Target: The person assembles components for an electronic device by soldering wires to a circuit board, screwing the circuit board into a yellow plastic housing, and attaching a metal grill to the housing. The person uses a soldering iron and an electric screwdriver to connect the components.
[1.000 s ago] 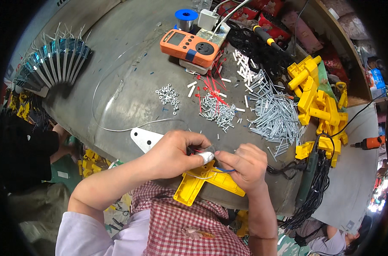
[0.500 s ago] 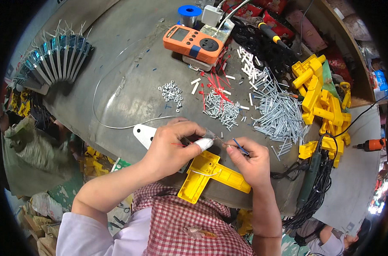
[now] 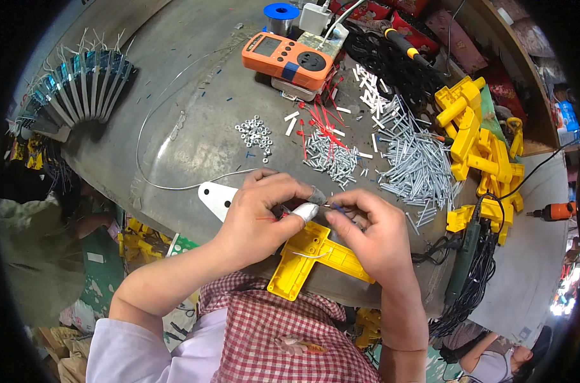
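Observation:
My left hand is closed in a pinch, its thumb wrapped in white tape and another fingertip covered in grey. It holds a thin wire, mostly hidden, with a bit of red showing by the palm. Close against it, my right hand pinches a thin blue tube at the wire's end. Below both hands lies a yellow T-shaped plastic housing half, open side up, with a white wire across it. A white plate with holes sticks out beside my left hand.
Nuts, screws and white sleeves lie in heaps beyond my hands. An orange meter and a solder spool stand at the back. Yellow housings pile up at right, near a corded green tool.
My right hand has moved left and slightly up, bringing the blue tube to the fingertips of my left hand. The left hand has barely moved.

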Tool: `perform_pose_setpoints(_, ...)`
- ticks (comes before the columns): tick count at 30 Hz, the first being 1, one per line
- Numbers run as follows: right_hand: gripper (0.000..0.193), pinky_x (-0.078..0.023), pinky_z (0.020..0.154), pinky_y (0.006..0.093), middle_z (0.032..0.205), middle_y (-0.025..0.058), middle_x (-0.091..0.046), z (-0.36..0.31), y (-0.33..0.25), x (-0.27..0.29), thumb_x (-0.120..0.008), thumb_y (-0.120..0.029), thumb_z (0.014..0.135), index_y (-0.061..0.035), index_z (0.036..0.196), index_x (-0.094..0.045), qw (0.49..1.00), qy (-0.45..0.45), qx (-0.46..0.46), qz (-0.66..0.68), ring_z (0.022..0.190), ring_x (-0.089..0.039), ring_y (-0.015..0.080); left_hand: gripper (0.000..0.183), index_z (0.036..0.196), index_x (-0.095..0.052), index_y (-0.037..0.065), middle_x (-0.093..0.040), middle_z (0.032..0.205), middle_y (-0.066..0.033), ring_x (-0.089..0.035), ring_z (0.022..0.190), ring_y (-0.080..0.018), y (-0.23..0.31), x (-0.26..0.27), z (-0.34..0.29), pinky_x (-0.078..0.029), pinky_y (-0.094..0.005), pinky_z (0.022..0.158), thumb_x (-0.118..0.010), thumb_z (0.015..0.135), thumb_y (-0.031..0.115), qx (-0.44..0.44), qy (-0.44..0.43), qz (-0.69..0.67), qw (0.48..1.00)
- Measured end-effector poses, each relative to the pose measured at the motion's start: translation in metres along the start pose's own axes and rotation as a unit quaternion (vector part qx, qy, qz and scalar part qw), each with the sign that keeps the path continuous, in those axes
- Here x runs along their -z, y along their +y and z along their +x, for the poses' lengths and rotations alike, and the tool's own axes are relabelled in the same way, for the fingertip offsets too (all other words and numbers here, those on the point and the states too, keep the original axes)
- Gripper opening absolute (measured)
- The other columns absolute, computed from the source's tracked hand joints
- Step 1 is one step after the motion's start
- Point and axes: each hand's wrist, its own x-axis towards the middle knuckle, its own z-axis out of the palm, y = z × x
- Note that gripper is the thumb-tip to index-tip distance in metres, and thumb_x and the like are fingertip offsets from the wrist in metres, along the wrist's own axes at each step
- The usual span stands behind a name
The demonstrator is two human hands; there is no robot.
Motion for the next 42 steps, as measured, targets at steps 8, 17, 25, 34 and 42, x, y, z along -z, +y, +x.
perform_pose_setpoints(8, 0.014, -0.048, 0.064, 0.0289, 0.078, 0.0108, -0.065, -0.002, 0.015, -0.007, -0.068, -0.01, 0.079, 0.0009, 0.087, -0.063, 0.996, 0.0, -0.051, 0.073, 0.07, -0.063, 0.0177, 0.018, 0.087, -0.062, 0.007, -0.06, 0.079, -0.0045, -0.058, 0.08, -0.0204, 0.0, -0.005, -0.004, -0.033, -0.0374, 0.09, -0.063, 0.069, 0.008, -0.033, 0.028, 0.043, 0.998)
perform_pose_setpoints(17, 0.009, -0.043, 0.058, 0.024, 0.072, 0.0012, -0.059, -0.001, 0.019, -0.011, -0.063, -0.006, 0.081, 0.0008, 0.086, -0.06, 0.977, -0.022, -0.116, 0.178, 0.066, -0.053, 0.0065, 0.028, 0.092, -0.057, 0.004, -0.059, 0.084, -0.0075, -0.058, 0.078, -0.025, -0.001, -0.012, -0.005, -0.042, -0.0359, 0.077, -0.066, 0.066, 0.003, -0.082, 0.052, 0.044, 0.994)
perform_pose_setpoints(25, 0.009, -0.04, 0.064, 0.0206, 0.079, -0.0006, -0.056, 0.007, 0.027, -0.009, -0.056, -0.006, 0.084, 0.0018, 0.088, -0.056, 0.931, -0.11, -0.153, 0.314, 0.074, -0.049, 0.0039, 0.042, 0.099, -0.053, 0.004, -0.06, 0.089, -0.0117, -0.06, 0.079, -0.0308, 0.003, -0.013, -0.007, -0.049, -0.0355, 0.068, -0.068, 0.061, -0.004, -0.172, 0.082, 0.053, 0.98)
perform_pose_setpoints(34, 0.011, -0.044, 0.058, 0.027, 0.072, 0.0075, -0.06, -0.01, -0.004, 0.005, -0.059, -0.011, 0.082, -0.0014, 0.089, -0.058, 0.996, -0.037, -0.073, -0.029, 0.064, -0.056, 0.0101, 0.053, 0.113, -0.05, 0.004, -0.06, 0.086, -0.0091, -0.06, 0.077, -0.0241, 0.007, -0.001, 0.009, -0.048, -0.0332, 0.07, -0.066, 0.063, -0.004, -0.158, -0.017, 0.113, 0.981)
perform_pose_setpoints(42, 0.01, -0.049, 0.062, 0.0336, 0.081, 0.0118, -0.063, 0.0, 0.01, 0.004, -0.06, -0.007, 0.082, -0.0034, 0.092, -0.06, 0.995, -0.04, 0.08, -0.054, 0.069, -0.062, 0.0245, 0.053, 0.124, -0.034, 0.008, -0.057, 0.092, -0.0063, -0.054, 0.09, -0.0126, -0.003, 0.0, 0.01, -0.043, -0.0276, 0.082, -0.058, 0.078, -0.004, 0.12, -0.136, -0.32, 0.93)
